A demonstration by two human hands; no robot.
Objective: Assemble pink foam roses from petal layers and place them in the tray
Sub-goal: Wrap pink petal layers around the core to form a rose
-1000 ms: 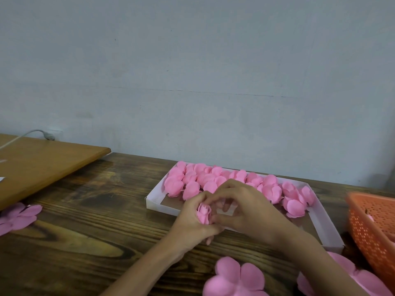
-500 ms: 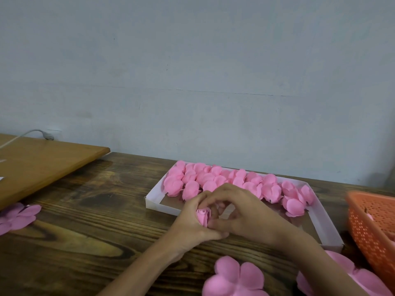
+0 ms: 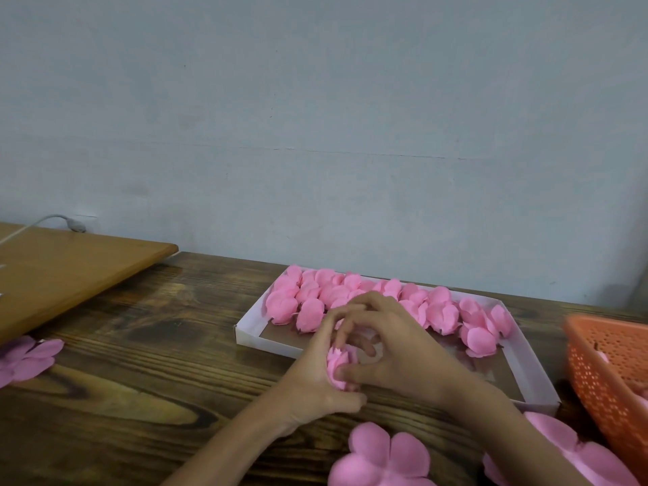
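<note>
Pink foam rose (image 3: 339,367) was held right between both hands, low over the bench (image 3: 140,345), just on the near side of the tray (image 3: 266,342) rim. It was cupped from below and the left by the left hand (image 3: 310,382), fingers (image 3: 329,322) curled round it. It was pinched from the right by the right hand (image 3: 398,352), thumb pressed on its lower side, the rest arched over the top. Bud end looked pointed up, tbh most of it was hidden. Bare tray floor was seen straight behind the hands, in front of the finished roses (image 3: 350,296) packed along the far side, so probably only a short carry forward would be needed. Either hand looked equally near.
</note>
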